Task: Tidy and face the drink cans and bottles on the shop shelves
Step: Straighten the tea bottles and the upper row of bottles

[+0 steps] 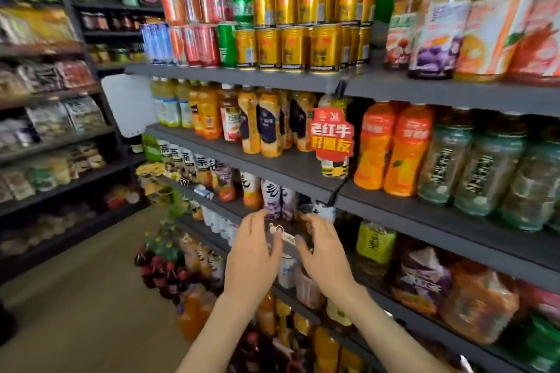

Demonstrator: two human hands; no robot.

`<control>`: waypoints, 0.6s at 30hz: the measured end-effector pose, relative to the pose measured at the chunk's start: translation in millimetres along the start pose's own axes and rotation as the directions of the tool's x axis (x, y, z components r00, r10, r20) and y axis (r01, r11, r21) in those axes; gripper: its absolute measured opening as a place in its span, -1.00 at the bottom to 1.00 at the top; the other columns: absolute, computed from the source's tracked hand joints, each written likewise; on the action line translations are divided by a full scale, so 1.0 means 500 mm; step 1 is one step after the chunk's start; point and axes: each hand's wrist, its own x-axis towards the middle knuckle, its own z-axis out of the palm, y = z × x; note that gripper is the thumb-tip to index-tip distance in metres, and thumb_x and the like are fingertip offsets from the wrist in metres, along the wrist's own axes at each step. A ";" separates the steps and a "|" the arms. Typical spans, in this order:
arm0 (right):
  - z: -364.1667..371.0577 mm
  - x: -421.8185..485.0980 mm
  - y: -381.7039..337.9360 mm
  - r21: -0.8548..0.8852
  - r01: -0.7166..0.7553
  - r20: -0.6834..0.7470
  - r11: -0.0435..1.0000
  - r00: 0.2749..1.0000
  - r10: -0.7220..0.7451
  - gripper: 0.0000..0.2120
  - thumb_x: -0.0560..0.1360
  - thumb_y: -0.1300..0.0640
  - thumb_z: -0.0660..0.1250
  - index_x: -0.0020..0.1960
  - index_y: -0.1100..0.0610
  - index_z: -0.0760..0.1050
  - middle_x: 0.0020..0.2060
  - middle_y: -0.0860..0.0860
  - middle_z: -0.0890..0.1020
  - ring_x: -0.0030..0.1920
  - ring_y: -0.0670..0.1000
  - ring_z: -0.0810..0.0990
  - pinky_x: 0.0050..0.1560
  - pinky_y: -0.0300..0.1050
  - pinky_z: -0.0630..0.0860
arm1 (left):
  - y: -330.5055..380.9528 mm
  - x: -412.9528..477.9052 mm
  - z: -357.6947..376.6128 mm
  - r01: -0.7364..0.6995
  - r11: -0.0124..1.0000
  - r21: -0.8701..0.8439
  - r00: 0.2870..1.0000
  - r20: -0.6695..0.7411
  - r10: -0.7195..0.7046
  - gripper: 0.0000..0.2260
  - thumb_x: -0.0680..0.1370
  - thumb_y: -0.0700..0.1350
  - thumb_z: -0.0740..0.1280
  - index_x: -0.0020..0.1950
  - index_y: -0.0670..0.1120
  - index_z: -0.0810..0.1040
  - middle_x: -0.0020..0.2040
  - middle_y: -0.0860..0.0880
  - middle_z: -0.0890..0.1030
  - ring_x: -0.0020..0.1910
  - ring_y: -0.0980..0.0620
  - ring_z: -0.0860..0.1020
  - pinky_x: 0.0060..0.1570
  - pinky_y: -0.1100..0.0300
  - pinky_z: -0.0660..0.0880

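Whole view motion-blurred, labels hard to read. Left hand and right hand raised before third shelf, fingers loose, spread, grasping nothing. Purple-labelled bottles just beyond fingertips, upright. Gold cans upright, top shelf, stacked two high.

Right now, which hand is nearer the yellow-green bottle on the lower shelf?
Right. The right hand sits just left of the yellow-green bottle, not touching; the left hand is farther left, beyond it.

Dark metal shelving both sides; tan floor.
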 end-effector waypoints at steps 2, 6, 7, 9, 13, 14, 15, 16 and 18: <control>0.073 0.072 -0.012 0.006 0.030 -0.050 1.000 0.998 -0.030 -0.60 0.56 0.15 0.26 0.37 0.16 0.32 0.24 0.05 0.43 0.31 0.03 0.37 0.27 -0.23 0.26 | -0.065 0.071 0.023 -0.046 0.998 0.035 0.999 0.003 0.046 -0.62 0.58 -0.06 0.26 0.37 -0.10 0.34 0.27 -0.02 0.43 0.25 0.03 0.42 0.07 0.26 0.41; 0.150 0.214 -0.044 -0.067 -0.043 -0.229 0.997 0.973 0.027 -0.56 0.50 0.21 0.32 0.35 0.25 0.35 0.21 0.14 0.46 0.27 0.13 0.40 0.28 -0.09 0.30 | -0.153 0.212 0.047 -0.163 0.986 0.039 0.984 0.077 0.160 -0.64 0.56 -0.12 0.28 0.32 -0.18 0.38 0.25 -0.10 0.46 0.24 -0.06 0.44 0.11 0.13 0.48; 0.166 0.243 -0.045 -0.122 -0.055 -0.295 0.991 0.955 0.017 -0.55 0.47 0.22 0.35 0.33 0.26 0.36 0.18 0.15 0.47 0.24 0.15 0.42 0.25 -0.01 0.36 | -0.171 0.241 0.051 -0.201 0.979 0.035 0.977 0.085 0.197 -0.64 0.54 -0.14 0.30 0.32 -0.19 0.39 0.23 -0.12 0.47 0.23 -0.08 0.46 0.11 0.13 0.48; 0.192 0.291 -0.039 -0.260 -0.088 -0.395 0.961 0.918 -0.023 -0.50 0.39 0.23 0.40 0.30 0.26 0.38 0.15 0.17 0.48 0.18 0.19 0.45 0.14 0.10 0.47 | -0.199 0.293 0.055 -0.244 0.970 0.003 0.967 0.079 0.243 -0.64 0.50 -0.17 0.35 0.28 -0.21 0.44 0.16 -0.14 0.52 0.15 -0.11 0.50 0.05 0.11 0.49; 0.209 0.359 -0.012 -0.403 -0.319 -0.545 0.858 0.837 0.055 -0.31 0.32 0.19 0.48 0.37 0.22 0.27 0.26 0.22 0.41 0.22 0.24 0.39 0.11 0.22 0.45 | -0.243 0.385 0.077 -0.293 0.953 -0.074 0.951 0.081 0.298 -0.63 0.51 -0.13 0.35 0.29 -0.18 0.42 0.18 -0.12 0.51 0.13 -0.09 0.51 0.03 0.10 0.49; 0.207 0.372 -0.001 -0.408 -0.391 -0.599 0.825 0.797 0.082 -0.26 0.30 0.19 0.50 0.38 0.22 0.24 0.27 0.26 0.39 0.23 0.28 0.39 0.11 0.24 0.43 | -0.255 0.407 0.086 -0.330 0.941 -0.081 0.938 0.086 0.336 -0.62 0.51 -0.12 0.35 0.30 -0.19 0.42 0.18 -0.13 0.50 0.13 -0.10 0.51 0.04 0.09 0.50; 0.202 0.383 0.009 -0.394 -0.461 -0.653 0.795 0.749 0.110 -0.23 0.29 0.19 0.51 0.38 0.22 0.21 0.29 0.28 0.38 0.25 0.32 0.39 0.12 0.26 0.42 | -0.266 0.429 0.094 -0.369 0.926 -0.083 0.922 0.095 0.376 -0.61 0.50 -0.12 0.36 0.30 -0.20 0.42 0.20 -0.15 0.50 0.15 -0.13 0.51 0.07 0.06 0.50; 0.196 0.392 0.016 -0.368 -0.525 -0.706 0.767 0.695 0.137 -0.21 0.29 0.19 0.51 0.40 0.23 0.19 0.31 0.31 0.35 0.27 0.35 0.37 0.14 0.27 0.41 | -0.277 0.450 0.101 -0.406 0.911 -0.080 0.906 0.096 0.412 -0.59 0.49 -0.13 0.38 0.29 -0.22 0.42 0.21 -0.19 0.49 0.17 -0.17 0.50 0.10 0.01 0.49; 0.185 0.409 0.026 -0.287 -0.628 -0.795 0.724 0.577 0.186 -0.18 0.32 0.19 0.51 0.44 0.27 0.14 0.34 0.35 0.29 0.31 0.38 0.31 0.21 0.27 0.34 | -0.298 0.491 0.115 -0.461 0.886 -0.054 0.883 0.074 0.464 -0.56 0.44 -0.14 0.42 0.26 -0.25 0.43 0.24 -0.26 0.46 0.20 -0.26 0.47 0.13 -0.08 0.46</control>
